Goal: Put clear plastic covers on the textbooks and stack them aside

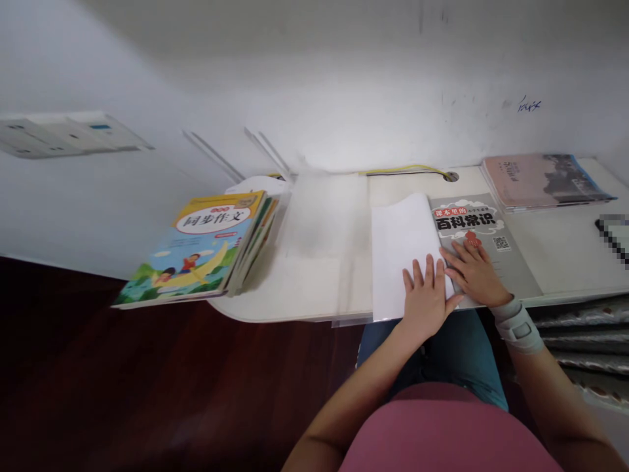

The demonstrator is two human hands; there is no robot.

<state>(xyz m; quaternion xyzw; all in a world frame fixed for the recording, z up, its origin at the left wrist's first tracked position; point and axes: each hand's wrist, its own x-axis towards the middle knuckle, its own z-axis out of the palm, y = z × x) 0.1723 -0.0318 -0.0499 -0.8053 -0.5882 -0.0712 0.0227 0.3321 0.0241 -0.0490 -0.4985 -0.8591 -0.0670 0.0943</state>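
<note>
Book at surface's front edge, probably light, floppy; I'd grab corner. Left hand, right hand: fingers apart.

White sheet: paper, smooth and matt on my monitor
Grey book: printed paper cover, which I read as matt
Clear sheet: thin see-through plastic, I judge, faintly shiny
Desk: smooth, low sheen; its material I can't tell
Wristband: cloth-like, matt from where I sit
Floor: I see a wood look, softly glossy
</note>
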